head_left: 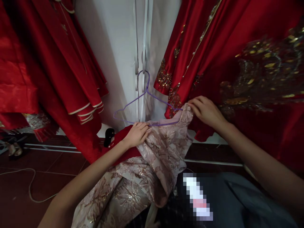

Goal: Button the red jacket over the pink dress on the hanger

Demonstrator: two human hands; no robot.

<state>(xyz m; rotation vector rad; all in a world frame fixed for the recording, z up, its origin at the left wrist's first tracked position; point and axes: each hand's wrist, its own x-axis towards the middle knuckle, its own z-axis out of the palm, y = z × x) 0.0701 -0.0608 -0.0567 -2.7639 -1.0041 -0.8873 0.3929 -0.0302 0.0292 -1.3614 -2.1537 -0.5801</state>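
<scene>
A purple wire hanger [147, 90] hangs by its hook from a white metal rail in the middle. One shoulder of a pale pink dress with a shiny floral pattern [163, 145] sits over the hanger's right end. My right hand [206, 110] pinches the dress at that shoulder. Nearer the middle, my left hand [139, 133] grips the dress's upper edge by the hanger's lower bar, fingers curled over the cloth. The hanger's left end is bare. Below, the rest of the dress drapes down across my left forearm's side toward my lap.
Red garments with pale trim [78, 72] hang at the left, and red gowns with gold embroidery [258, 72] at the right. White rail posts [140, 38] stand between them. A thin cable [32, 186] lies on the dark tiled floor, with shoes [15, 148] at far left.
</scene>
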